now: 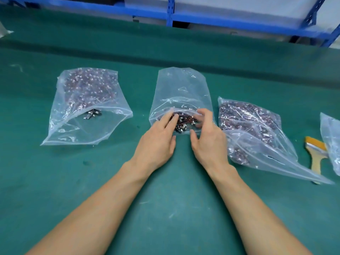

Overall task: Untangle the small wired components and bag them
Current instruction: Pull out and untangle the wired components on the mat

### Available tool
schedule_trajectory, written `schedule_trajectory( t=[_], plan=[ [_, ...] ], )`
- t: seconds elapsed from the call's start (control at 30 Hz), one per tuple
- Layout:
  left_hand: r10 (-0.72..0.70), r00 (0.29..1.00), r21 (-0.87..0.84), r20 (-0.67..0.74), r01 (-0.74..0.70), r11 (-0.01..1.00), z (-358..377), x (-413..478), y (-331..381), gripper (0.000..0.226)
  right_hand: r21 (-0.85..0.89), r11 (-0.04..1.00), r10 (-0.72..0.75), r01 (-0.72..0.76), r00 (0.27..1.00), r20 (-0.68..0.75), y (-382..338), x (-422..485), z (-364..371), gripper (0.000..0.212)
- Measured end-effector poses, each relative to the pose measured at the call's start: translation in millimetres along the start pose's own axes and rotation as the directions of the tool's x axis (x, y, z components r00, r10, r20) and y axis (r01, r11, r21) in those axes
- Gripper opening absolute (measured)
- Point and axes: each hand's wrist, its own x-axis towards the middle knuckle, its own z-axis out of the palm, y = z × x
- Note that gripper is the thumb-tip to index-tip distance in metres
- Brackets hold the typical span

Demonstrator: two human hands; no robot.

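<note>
The work is looking partly done, as far as can be judged; the left bag is lying on the green table with a thick mass of wired parts packed at its far end and a few loose ones near its open mouth; the right bag is also sitting well filled, though whether its contents are sorted or tangled is not showing. The middle bag is lying mostly unfilled; a small clump of wired parts is sitting just inside its near mouth. The left hand is reaching in with straight fingers resting on the clump, gripping nothing. The right hand is curling its fingers over the clump's other side; whether it is pinching wires, plastic or nothing cannot be told. A brush is lying near the right edge, beside a fourth bag; filling the middle bag seems to be what is left.
</note>
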Motion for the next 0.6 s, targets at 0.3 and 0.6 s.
schedule_trajectory(
  t=[0.3,0.6],
  plan=[
    [-0.062,0.996,0.013,0.060,0.061,0.998,2.3,18.4,-8.8,0.037,-0.086,0.996,0.001,0.009,0.994,0.109,8.3,4.4,10.1,0.027],
    [-0.061,0.995,-0.094,-0.075,0.054,0.994,-1.9,19.4,-10.7,0.011,-0.172,0.985,0.012,0.014,0.989,0.149,4.1,13.9,13.3,0.030]
  ],
)
